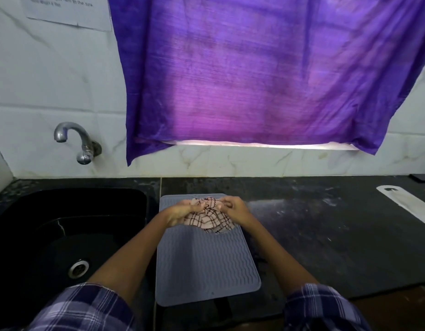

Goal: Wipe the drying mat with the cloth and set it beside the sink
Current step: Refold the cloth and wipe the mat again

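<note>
A grey ribbed drying mat (pixel 204 263) lies flat on the dark counter, right beside the black sink (pixel 63 235). A pink checked cloth (pixel 210 219) is bunched up over the mat's far end. My left hand (pixel 182 211) grips the cloth's left side. My right hand (pixel 235 209) holds its right side, fingers curled into the fabric. Both hands are close together above the mat's far end.
A metal tap (pixel 75 142) juts from the tiled wall above the sink. A purple curtain (pixel 266 75) hangs over the window behind the counter. A white flat object (pixel 407 203) lies at the counter's far right. The dark counter (pixel 326 223) stretches right of the mat.
</note>
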Motion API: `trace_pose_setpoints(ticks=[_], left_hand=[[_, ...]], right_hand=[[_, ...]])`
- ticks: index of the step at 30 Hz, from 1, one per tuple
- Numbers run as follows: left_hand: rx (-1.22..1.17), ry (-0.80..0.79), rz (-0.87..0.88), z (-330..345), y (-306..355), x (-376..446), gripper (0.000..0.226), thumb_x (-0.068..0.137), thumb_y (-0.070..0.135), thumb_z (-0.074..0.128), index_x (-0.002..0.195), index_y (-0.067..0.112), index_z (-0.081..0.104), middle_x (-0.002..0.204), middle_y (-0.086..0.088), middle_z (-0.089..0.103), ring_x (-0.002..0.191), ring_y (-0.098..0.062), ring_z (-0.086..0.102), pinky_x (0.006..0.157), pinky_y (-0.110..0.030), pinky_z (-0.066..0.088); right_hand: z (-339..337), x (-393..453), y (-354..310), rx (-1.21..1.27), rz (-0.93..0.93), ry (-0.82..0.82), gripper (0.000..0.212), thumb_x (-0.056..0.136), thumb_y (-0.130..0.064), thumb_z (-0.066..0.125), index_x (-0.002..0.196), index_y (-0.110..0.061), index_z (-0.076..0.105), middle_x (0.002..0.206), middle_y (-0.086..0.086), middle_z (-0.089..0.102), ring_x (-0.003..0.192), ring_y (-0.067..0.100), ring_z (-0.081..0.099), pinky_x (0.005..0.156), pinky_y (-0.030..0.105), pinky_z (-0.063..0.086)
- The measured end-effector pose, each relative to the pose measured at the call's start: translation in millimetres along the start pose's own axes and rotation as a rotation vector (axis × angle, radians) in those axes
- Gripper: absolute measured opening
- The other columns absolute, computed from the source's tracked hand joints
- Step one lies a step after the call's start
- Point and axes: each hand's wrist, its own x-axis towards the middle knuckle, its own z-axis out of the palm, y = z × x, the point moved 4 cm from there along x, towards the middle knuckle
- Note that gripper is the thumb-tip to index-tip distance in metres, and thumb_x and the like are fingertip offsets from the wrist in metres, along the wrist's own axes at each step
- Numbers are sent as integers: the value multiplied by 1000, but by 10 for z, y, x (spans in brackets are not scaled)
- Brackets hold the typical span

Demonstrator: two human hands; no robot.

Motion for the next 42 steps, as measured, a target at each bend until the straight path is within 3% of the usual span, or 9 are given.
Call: trace_pose_setpoints(ticks=[6, 10, 20, 25, 31, 34, 37, 39, 42], left_hand=[[621, 61, -172, -346, 241, 66, 47, 91, 26, 63, 134, 11, 53, 126, -11, 61, 118, -31, 56, 91, -44, 50], [499, 7, -13, -299, 383, 135, 80, 85, 32, 70, 150, 24, 24, 153, -6, 30, 140, -31, 33, 108, -49, 36], [446, 41, 285, -152, 604, 289, 27, 87, 10, 67, 110, -6, 67, 85, -5, 66, 71, -6, 58, 61, -7, 48], [392, 164, 356, -277, 583, 337, 27, 92, 3, 58, 116, -8, 59, 100, -11, 62, 89, -17, 60, 81, -26, 51], [755, 383, 853, -237, 863, 227, 19, 81, -9, 59, 99, -2, 60, 98, -11, 60, 90, -22, 54, 78, -30, 40], [898, 489, 965, -116, 933, 166, 25, 73, -11, 63, 91, 6, 63, 104, -6, 62, 97, -19, 53, 84, -30, 43], [557, 479, 719, -132, 881, 233, 40, 72, -17, 61, 108, 1, 58, 115, -15, 56, 107, -27, 55, 83, -25, 45], [228, 432, 390, -150, 775, 253, 57, 79, -14, 58, 130, 6, 43, 123, -12, 50, 104, -23, 57, 70, -23, 52], [72, 350, 223, -153, 720, 265, 52, 83, -12, 51, 132, 2, 45, 127, -17, 54, 114, -28, 55, 88, -33, 50]], right_hand=[[-162, 304, -204, -112, -87, 87, 17, 92, -12, 55, 99, -4, 68, 102, 13, 70, 89, 11, 58, 73, 23, 43], [-173, 411, -324, -144, -121, 72, 16, 91, -13, 57, 98, -5, 70, 89, 3, 69, 73, 1, 57, 70, 17, 45], [-351, 597, -397, 194, -21, 78, 44, 85, -26, 68, 123, -7, 56, 86, 1, 66, 82, 15, 64, 73, 26, 52], [-363, 506, 110, 249, 305, -71, 68, 86, -42, 62, 143, -16, 34, 136, 12, 52, 110, 25, 59, 74, 34, 56], [-249, 700, 213, 764, 403, -116, 79, 88, -70, 24, 139, -12, 38, 133, 19, 55, 111, 31, 57, 83, 40, 50], [-197, 789, -1, 782, 360, -185, 57, 93, -55, 42, 121, -7, 57, 112, 16, 64, 104, 29, 59, 77, 36, 53], [-223, 893, -190, 684, 277, -54, 26, 90, -4, 55, 114, -4, 61, 96, 14, 67, 79, 24, 62, 68, 34, 53], [-236, 947, -264, 622, 260, -6, 30, 89, 6, 51, 117, -2, 59, 89, 12, 69, 74, 22, 64, 65, 34, 54], [-200, 1002, -291, 577, 228, 21, 27, 90, 4, 53, 116, 0, 60, 96, 14, 70, 83, 25, 67, 72, 35, 56]])
